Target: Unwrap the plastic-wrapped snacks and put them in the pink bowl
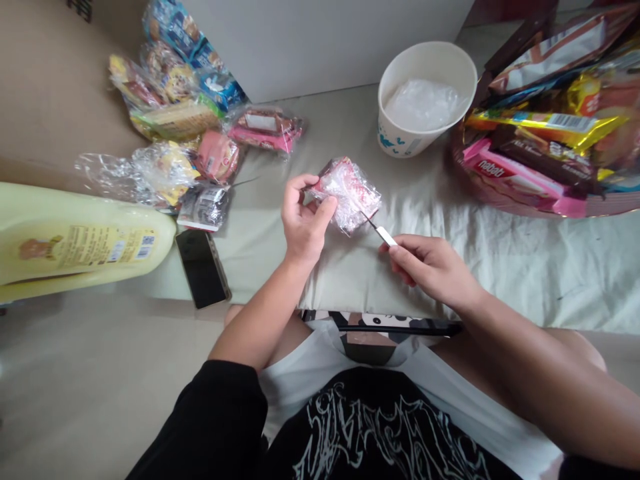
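Observation:
Between the thumb and fingers of my left hand (306,217) is a small snack pack (353,190), red and white inside clear crinkled plastic. My right hand (433,267) is closed around the white handle of a small thin-bladed knife (386,235). The dark, narrow blade points up and left, and its tip meets the pack's lower right part. Whether the tip has gone through the plastic I cannot tell. Both hands are over the cloth-covered surface (345,277), close to its front edge.
Several wrapped snacks (175,120) lie at the back left, with a pink pack (265,130) beside them. A dark phone (203,268) and a large yellow bottle (85,243) are at left. A white paper tub (425,100) holding clear plastic stands behind, near a snack-filled basket (480,183).

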A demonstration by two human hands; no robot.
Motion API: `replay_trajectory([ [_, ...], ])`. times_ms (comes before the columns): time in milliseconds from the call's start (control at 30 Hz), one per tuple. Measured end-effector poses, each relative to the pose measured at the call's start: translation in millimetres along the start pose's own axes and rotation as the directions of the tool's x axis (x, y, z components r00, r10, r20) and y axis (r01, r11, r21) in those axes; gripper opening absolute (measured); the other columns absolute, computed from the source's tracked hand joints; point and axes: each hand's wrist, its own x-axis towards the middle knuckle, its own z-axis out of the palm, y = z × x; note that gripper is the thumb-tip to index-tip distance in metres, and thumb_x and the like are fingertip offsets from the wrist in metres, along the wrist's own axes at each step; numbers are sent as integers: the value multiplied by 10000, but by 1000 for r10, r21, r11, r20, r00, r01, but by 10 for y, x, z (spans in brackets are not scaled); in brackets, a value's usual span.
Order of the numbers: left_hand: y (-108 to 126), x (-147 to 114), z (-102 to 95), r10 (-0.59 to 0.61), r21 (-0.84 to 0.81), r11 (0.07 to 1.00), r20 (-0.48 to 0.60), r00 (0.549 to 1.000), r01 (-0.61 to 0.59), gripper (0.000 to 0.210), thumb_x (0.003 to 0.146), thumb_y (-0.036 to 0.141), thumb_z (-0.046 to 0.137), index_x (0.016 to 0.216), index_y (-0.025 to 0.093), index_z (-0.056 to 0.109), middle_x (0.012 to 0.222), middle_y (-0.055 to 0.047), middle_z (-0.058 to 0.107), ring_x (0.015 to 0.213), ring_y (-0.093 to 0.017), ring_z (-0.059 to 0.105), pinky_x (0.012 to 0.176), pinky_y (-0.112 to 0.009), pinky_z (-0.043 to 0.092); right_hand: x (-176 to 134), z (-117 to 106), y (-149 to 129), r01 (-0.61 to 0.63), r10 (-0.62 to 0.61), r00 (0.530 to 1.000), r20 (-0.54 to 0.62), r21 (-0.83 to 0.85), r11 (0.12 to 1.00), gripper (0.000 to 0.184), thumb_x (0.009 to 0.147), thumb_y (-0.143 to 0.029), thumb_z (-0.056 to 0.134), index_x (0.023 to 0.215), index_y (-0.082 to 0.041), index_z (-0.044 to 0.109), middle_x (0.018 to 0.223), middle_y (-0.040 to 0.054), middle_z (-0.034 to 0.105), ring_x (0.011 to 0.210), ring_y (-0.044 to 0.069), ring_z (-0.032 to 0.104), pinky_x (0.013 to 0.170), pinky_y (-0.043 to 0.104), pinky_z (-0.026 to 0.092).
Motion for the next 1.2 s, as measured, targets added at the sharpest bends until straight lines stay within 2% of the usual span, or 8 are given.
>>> replay_trajectory([
  [400, 64, 143, -111, -284, -254, 928, -3, 959, 274, 400, 824, 565, 758, 1022, 277, 562, 934, 4, 626, 873, -144, 657, 778, -275, 545, 7, -82, 49, 172, -190, 980, -53, -238, 956, 347, 985, -458, 474, 849, -199, 661, 600, -13, 557, 548, 134, 513, 554, 292, 398],
  [533, 114, 156, -107, -389, -286, 881, 13, 921, 376, 369, 815, 501, 764, 975, 266, 529, 906, 12, 611, 817, -131, 658, 718, -257, 553, 63, -162, 193, 154, -402, 866, -297, -607, 780, 250, 954, -386, 546, 985, -223, 733, 845, 72, 661, 744, 211, 626, 649, 340, 469],
  [633, 182, 125, -68, -406, -213, 891, 25, 914, 401, 392, 745, 405, 811, 939, 265, 501, 837, 39, 531, 671, -91, 565, 589, -224, 487, 111, -190, 263, 58, -477, 807, -347, -757, 651, 317, 964, -360, 542, 1197, -228, 711, 997, 111, 679, 867, 262, 641, 728, 383, 507],
  [767, 286, 60, -52, -277, 152, 954, 117, 954, 259, 399, 725, 314, 790, 772, 237, 402, 693, 68, 379, 569, -77, 396, 531, -237, 369, 143, -207, 264, -62, -469, 800, -375, -829, 556, 358, 968, -275, 506, 1285, -208, 659, 1062, 136, 695, 952, 305, 642, 807, 432, 502],
  [900, 294, -12, -111, -143, 490, 872, 232, 962, 12, 378, 796, 342, 742, 733, 228, 387, 694, 47, 413, 639, -110, 425, 616, -286, 385, 144, -199, 254, -75, -465, 803, -373, -837, 542, 356, 937, -241, 516, 1262, -191, 651, 1125, 154, 693, 988, 328, 629, 843, 467, 495],
  [1000, 212, -54, -153, -38, 511, 858, 160, 986, -50, 407, 786, 420, 770, 1021, 237, 493, 996, -31, 554, 862, -160, 556, 714, -314, 462, 147, -173, 280, 6, -481, 811, -334, -817, 577, 353, 932, -250, 523, 1259, -190, 642, 1117, 150, 675, 994, 322, 617, 874, 478, 506],
  [1133, 142, -66, -148, 24, 451, 879, 282, 959, -154, 691, 729, 527, 838, 1259, 244, 496, 1244, -102, 586, 1101, -232, 602, 829, -341, 519, 150, -128, 302, 66, -552, 754, -356, -795, 603, 318, 924, -269, 567, 1226, -208, 648, 1165, 156, 643, 1079, 338, 603, 963, 523, 503],
  [1200, 158, -49, -128, 19, 434, 887, 313, 950, -160, 590, 776, 458, 818, 1246, 240, 537, 1209, -89, 635, 1065, -220, 631, 861, -340, 526, 145, -109, 291, 116, -591, 727, -350, -786, 608, 296, 916, -262, 591, 1203, -216, 650, 1163, 157, 641, 1088, 342, 607, 973, 536, 502],
])
